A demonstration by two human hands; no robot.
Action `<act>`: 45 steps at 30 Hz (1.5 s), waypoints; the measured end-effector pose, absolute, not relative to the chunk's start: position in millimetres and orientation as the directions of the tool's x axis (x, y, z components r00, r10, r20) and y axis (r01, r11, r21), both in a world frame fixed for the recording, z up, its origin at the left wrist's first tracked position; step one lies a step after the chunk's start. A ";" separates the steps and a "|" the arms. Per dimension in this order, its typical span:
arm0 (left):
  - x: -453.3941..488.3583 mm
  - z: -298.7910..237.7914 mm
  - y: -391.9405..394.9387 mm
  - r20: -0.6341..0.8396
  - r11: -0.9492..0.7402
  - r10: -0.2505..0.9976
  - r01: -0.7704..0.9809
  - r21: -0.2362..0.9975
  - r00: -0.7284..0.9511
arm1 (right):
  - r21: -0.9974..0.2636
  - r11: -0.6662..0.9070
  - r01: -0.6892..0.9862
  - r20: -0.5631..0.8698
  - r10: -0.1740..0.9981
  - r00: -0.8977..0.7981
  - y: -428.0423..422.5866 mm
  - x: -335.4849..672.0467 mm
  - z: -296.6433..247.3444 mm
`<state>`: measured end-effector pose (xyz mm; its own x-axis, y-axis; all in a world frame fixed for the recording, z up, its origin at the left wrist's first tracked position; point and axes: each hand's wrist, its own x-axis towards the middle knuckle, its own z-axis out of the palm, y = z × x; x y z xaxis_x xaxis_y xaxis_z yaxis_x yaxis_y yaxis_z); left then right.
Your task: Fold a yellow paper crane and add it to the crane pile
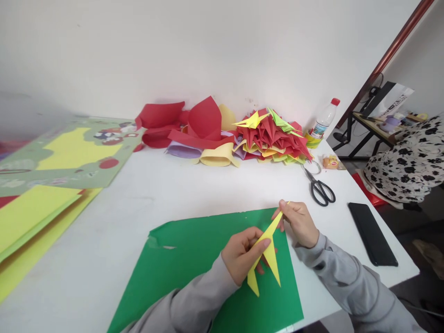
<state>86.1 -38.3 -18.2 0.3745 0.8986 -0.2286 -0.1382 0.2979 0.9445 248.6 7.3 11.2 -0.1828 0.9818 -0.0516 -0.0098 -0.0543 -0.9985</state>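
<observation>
1. Yellow, pointed folded-paper figure (272,262): held over the flat green paper sheet (194,252).
2. Left hand (243,254) pinches its middle, thumb on top.
3. Right hand (296,223) pinches its upper tip, apparently between thumb and forefinger.
4. Farther out: black-handled metal scissors (313,182).

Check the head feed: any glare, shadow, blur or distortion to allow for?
All in the head view: soft, fairly even light, no strong glare on the green sheet; faint shadow beside the right hand; folded yellow paper reads clearly; far-left wall hazy; plastic bottle leans outward, likely lens distortion.
</observation>
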 end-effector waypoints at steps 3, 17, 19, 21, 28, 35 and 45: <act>85.8 -22.7 -37.6 -0.199 0.261 0.913 -0.136 0.956 0.355 | -0.994 -0.107 0.007 -0.105 0.949 -0.299 5.6 247.3 9.4; 82.2 4.4 -42.4 -0.158 0.185 0.956 -0.090 0.979 0.246 | -1.000 0.004 0.005 0.002 0.930 -0.368 2.5 244.7 10.0; 80.5 7.1 -42.6 -0.093 0.104 0.973 -0.042 0.994 0.213 | -0.999 0.040 0.005 0.036 0.931 -0.364 2.7 246.0 10.4; 78.7 6.1 -43.0 -0.034 0.031 0.980 0.019 0.999 0.196 | -0.996 0.085 0.014 0.073 0.921 -0.384 2.2 247.8 10.1; 74.7 -0.7 -43.3 0.120 -0.151 0.976 0.167 0.974 0.182 | -0.970 0.242 0.012 0.209 0.860 -0.465 1.7 249.5 8.4; 72.7 -3.3 -42.8 0.138 -0.183 0.969 0.219 0.958 0.204 | -0.974 0.219 -0.058 0.222 0.878 -0.424 2.1 246.2 7.8; 73.4 -0.6 -42.2 0.107 -0.143 0.976 0.187 0.972 0.191 | -0.971 0.228 -0.067 0.237 0.905 -0.355 -2.9 241.1 6.1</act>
